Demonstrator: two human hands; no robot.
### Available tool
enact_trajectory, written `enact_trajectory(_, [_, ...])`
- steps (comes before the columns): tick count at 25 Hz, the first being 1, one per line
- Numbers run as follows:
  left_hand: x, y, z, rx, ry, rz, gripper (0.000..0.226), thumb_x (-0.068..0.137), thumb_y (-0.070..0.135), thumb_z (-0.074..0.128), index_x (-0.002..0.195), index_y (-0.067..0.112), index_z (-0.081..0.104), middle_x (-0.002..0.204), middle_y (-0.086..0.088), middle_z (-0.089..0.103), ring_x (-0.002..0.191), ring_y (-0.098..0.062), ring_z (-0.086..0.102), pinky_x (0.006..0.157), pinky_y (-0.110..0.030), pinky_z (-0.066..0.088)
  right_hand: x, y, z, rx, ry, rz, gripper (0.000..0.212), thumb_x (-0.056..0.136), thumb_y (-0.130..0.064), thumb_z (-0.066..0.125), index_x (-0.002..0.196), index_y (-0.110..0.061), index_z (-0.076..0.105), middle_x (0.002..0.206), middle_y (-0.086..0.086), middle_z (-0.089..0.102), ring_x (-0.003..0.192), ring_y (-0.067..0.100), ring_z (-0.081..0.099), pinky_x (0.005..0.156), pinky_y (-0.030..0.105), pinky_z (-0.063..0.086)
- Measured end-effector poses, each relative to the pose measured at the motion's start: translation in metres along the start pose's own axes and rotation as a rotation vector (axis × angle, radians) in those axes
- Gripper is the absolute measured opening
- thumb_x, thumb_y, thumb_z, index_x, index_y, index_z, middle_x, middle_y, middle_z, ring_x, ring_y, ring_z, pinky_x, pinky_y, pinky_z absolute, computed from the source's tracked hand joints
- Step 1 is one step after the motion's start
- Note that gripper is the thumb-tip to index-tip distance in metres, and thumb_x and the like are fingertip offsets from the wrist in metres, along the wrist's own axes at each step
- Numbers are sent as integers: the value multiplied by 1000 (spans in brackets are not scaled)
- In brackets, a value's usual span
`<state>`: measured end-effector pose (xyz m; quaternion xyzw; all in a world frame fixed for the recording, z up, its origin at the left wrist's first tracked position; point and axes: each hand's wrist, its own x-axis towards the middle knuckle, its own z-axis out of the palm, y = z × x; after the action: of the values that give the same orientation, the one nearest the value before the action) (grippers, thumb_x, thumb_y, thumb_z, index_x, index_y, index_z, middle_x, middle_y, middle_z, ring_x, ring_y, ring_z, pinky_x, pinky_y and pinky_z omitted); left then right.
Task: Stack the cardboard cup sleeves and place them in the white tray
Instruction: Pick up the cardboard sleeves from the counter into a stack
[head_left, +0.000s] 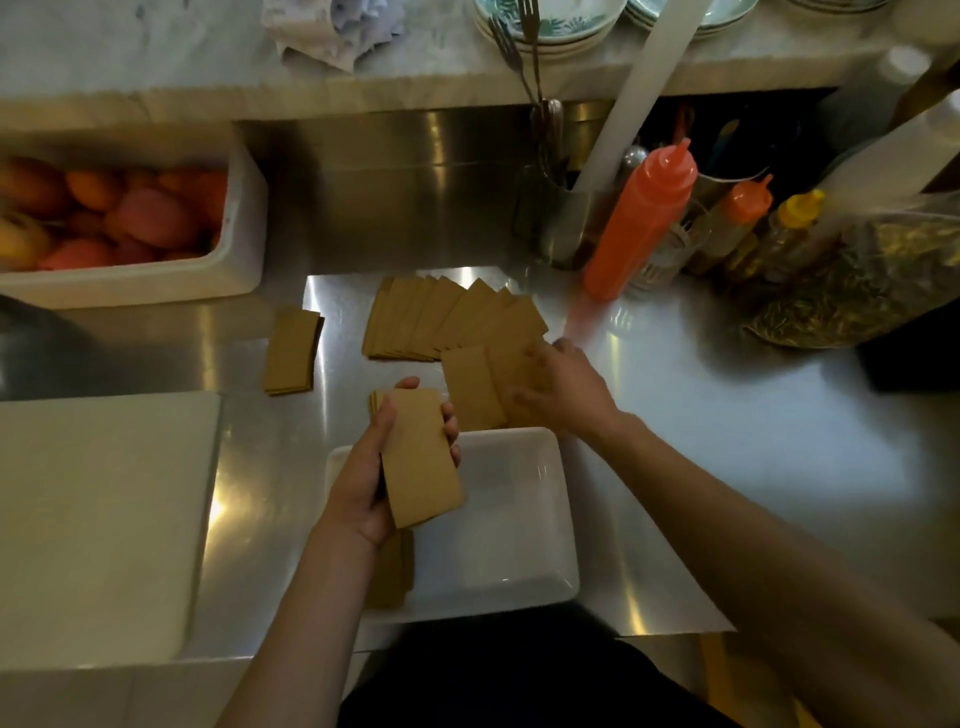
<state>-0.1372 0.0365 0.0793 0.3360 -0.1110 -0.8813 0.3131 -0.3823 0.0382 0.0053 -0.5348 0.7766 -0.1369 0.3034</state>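
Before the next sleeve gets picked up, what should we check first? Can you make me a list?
1. Left hand grips the held stack over the white tray: ok.
2. Right hand rests on the loose sleeves beside the tray: ok.
3. Tray has bare room beside the sleeves already inside: ok.
4. Held stack's edges lined up: cannot tell, the hand partly covers them.
5. Every sleeve gathered: not ok; the fanned pile and the small stack lie on the steel counter.
6. Red squeeze bottle stands apart from the right hand: ok.
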Motion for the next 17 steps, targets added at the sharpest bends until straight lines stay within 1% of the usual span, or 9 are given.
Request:
enact_trajectory(3, [-7, -5, -2, -14, 13, 17, 51, 70, 35, 86, 116, 25, 66, 105, -17, 68, 88, -26, 67, 77, -43, 58, 29, -34, 1, -346, -54, -276, 60, 75, -52, 72, 124, -22, 53, 124, 8, 51, 103, 24, 53, 81, 37, 52])
enact_trajectory(5, [-11, -7, -4, -19, 29, 32, 49, 72, 36, 85, 116, 25, 66, 106, -17, 68, 88, -27, 68, 76, -43, 58, 42, -49, 5, -525, -107, -370, 64, 71, -53, 74, 124, -23, 52, 122, 9, 48, 106, 26, 48, 80, 40, 53])
enact_trajectory(7, [-16, -6, -8, -7, 45, 49, 49, 73, 37, 84, 117, 26, 66, 106, -17, 69, 89, -27, 68, 75, -43, 58, 50, -56, 5, -611, -131, -405, 66, 71, -49, 76, 127, -24, 51, 121, 10, 44, 110, 27, 43, 80, 41, 52])
enact_trajectory(9, [-21, -7, -12, 9, 60, 61, 49, 74, 37, 83, 118, 26, 66, 106, -17, 69, 89, -27, 68, 76, -43, 58, 51, -57, 8, -588, -110, -426, 62, 72, -40, 79, 124, -21, 51, 120, 9, 45, 110, 26, 43, 81, 38, 50])
enact_trajectory(11, [-24, -7, -13, 14, 67, 65, 48, 73, 37, 84, 117, 26, 66, 106, -17, 69, 89, -27, 68, 76, -42, 58, 50, -56, 8, -418, -110, -403, 50, 73, -30, 79, 113, -20, 50, 115, 5, 51, 103, 22, 48, 78, 32, 48])
enact_trajectory(13, [-26, -9, -12, 19, 61, 62, 48, 72, 36, 84, 116, 26, 67, 104, -16, 69, 88, -26, 68, 75, -42, 58, 47, -53, 1, -64, -179, -279, 37, 78, -25, 76, 104, -24, 49, 103, 1, 55, 93, 18, 54, 69, 24, 47])
enact_trajectory(14, [-25, -10, -11, 19, 50, 56, 48, 72, 35, 85, 115, 26, 67, 104, -16, 69, 88, -26, 68, 75, -42, 58, 44, -48, -8, 116, -175, -208, 35, 80, -25, 75, 104, -25, 50, 100, -2, 54, 90, 15, 54, 66, 21, 45])
enact_trajectory(16, [-24, -10, -10, 23, 43, 56, 49, 71, 35, 85, 116, 26, 67, 103, -16, 69, 87, -26, 68, 75, -42, 58, 31, -33, -25, 442, -75, -63, 36, 80, -27, 76, 107, -25, 52, 101, -6, 54, 88, 10, 55, 64, 17, 46])
enact_trajectory(17, [-23, -10, -9, 29, 40, 52, 50, 71, 35, 86, 116, 26, 67, 103, -16, 69, 87, -26, 68, 75, -42, 58, 21, -23, -33, 612, -21, 31, 38, 81, -28, 76, 110, -26, 52, 105, -6, 55, 90, 11, 57, 67, 20, 51])
